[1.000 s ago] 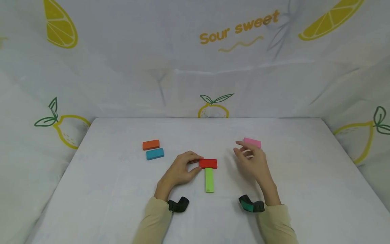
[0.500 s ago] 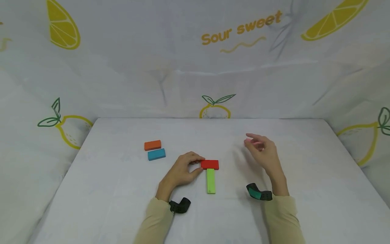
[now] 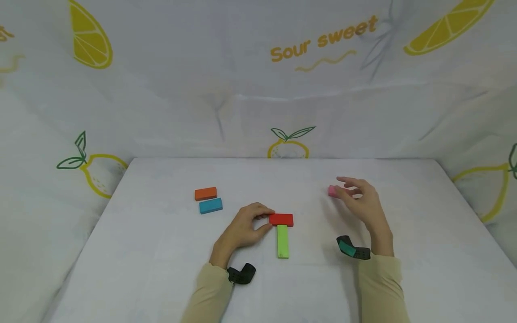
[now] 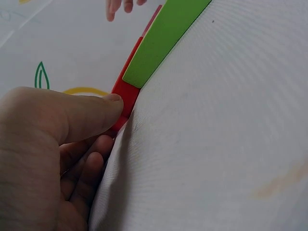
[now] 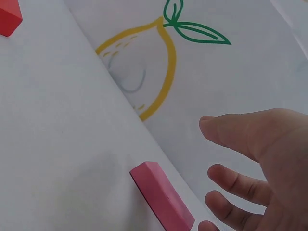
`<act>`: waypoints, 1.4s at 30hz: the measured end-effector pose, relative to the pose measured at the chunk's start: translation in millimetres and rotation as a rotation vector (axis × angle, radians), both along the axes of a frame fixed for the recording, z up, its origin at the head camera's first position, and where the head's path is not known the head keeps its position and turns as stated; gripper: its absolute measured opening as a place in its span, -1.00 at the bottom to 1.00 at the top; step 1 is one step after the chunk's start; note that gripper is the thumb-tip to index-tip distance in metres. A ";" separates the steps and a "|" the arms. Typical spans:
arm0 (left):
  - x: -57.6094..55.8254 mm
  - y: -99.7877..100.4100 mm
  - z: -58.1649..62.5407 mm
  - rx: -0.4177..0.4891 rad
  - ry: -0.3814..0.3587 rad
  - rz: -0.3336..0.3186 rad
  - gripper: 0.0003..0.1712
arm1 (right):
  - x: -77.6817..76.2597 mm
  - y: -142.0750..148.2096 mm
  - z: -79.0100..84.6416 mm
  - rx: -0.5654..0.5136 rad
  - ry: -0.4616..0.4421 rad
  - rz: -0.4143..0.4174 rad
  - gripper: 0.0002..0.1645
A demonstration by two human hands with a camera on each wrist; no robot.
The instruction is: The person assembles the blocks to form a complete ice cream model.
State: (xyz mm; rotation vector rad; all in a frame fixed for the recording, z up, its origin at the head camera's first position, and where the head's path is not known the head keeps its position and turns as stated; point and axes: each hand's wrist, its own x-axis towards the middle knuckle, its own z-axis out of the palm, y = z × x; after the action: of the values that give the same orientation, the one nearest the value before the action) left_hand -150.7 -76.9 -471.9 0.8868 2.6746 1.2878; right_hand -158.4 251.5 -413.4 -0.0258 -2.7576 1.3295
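My left hand [image 3: 243,226] pinches the left end of a red block [image 3: 282,219], its thumb at the near side. Below that block, a light green block [image 3: 282,242] points toward me, so the two make a T shape. The left wrist view shows the thumb on the red block [image 4: 126,98], beside the green block [image 4: 161,45]. At the right, my right hand [image 3: 365,205] hovers by a pink block [image 3: 332,191] and partly hides it. In the right wrist view, thumb and fingers are spread, apart from the pink block [image 5: 163,197].
An orange block [image 3: 206,194] and a blue block [image 3: 211,206] lie close together at the left back of the white table [image 3: 133,251]. Behind the table's far edge hangs a white cloth [image 3: 169,89] printed with lemons.
My right hand has moved rightward to and past the pink block, which stays in place. My left hand keeps its hold on the red block. The head view has shifted slightly.
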 end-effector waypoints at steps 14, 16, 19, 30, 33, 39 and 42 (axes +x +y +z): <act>0.9 -0.4 -0.1 -0.016 0.010 0.001 -0.65 | 0.7 15.7 -9.6 0.008 -0.059 -0.047 -0.40; 1.2 0.0 0.4 -0.016 0.014 0.000 -0.65 | 1.6 18.8 -11.6 0.005 -0.083 -0.066 -0.38; 1.3 0.0 0.9 -0.019 0.010 0.001 -0.65 | 2.9 22.8 -14.6 -0.012 -0.108 -0.084 -0.35; 0.0 -1.4 0.2 -0.024 0.009 0.000 -0.65 | -1.5 28.4 -23.0 0.014 -0.110 -0.041 -0.34; -0.2 -1.4 0.5 -0.027 -0.002 0.002 -0.64 | -2.4 30.0 -24.3 0.043 -0.090 -0.015 -0.36; -0.3 -1.2 -0.1 -0.027 -0.003 0.003 -0.64 | -3.0 31.9 -26.7 0.079 -0.068 0.009 -0.37; -0.7 -1.1 -0.8 -0.025 -0.007 0.005 -0.64 | -3.4 31.4 -27.3 0.083 -0.085 0.006 -0.36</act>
State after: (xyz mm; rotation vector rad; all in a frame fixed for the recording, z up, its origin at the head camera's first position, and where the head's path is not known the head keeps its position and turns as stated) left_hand -151.4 -78.0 -472.7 0.8719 2.6833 1.2529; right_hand -161.8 282.9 -440.8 -0.0707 -2.8834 1.2422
